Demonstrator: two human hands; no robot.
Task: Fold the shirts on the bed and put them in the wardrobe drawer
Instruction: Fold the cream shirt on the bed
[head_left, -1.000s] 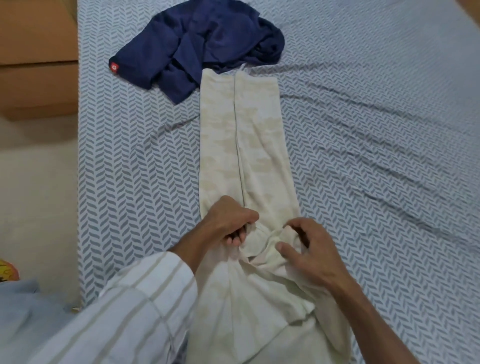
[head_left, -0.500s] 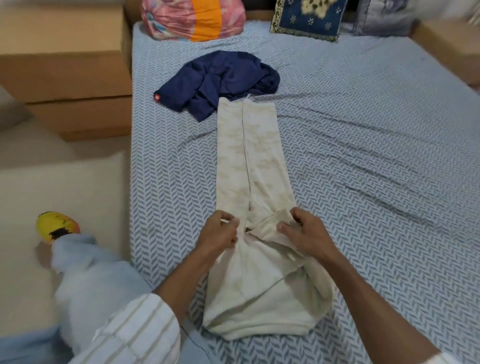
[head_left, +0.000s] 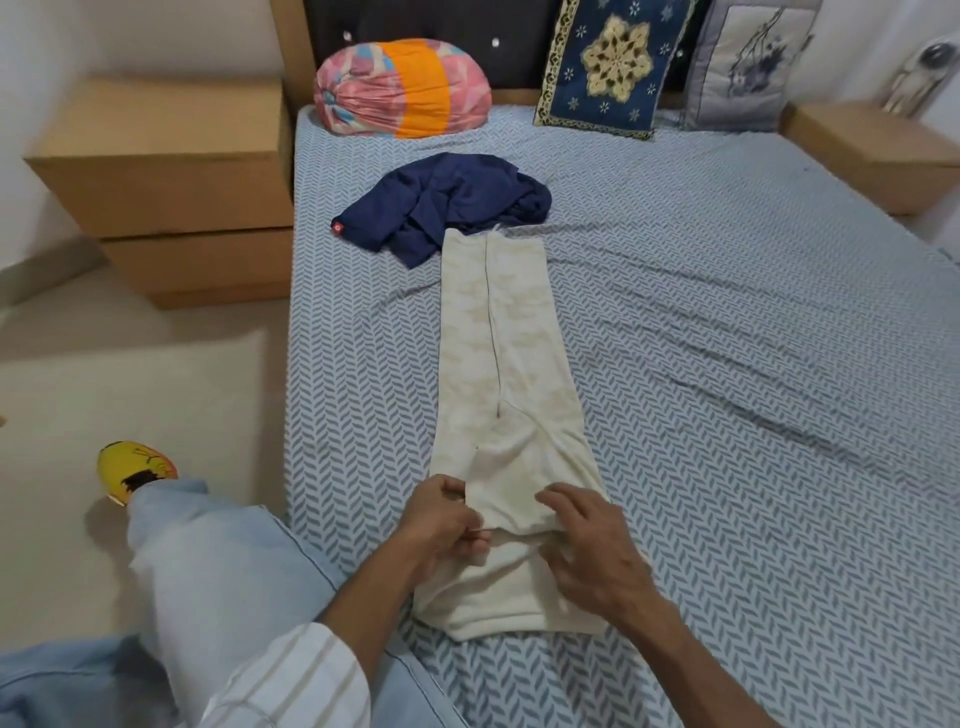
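Cream shirt part-folded into long strip on bed. Left hand grip pinches fold edge; right hand presses flat, fingers relaxed. Blue shirt crumpled, unfolded. Nothing in drawer yet, I judge.

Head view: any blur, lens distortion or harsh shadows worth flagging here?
Head view: wide-angle bending curves the bed edges and the bedside cabinet; light is soft and even, with only faint shadows in the sheet wrinkles; the cream shirt and navy shirt are sharp; the left hand and right hand look slightly soft.
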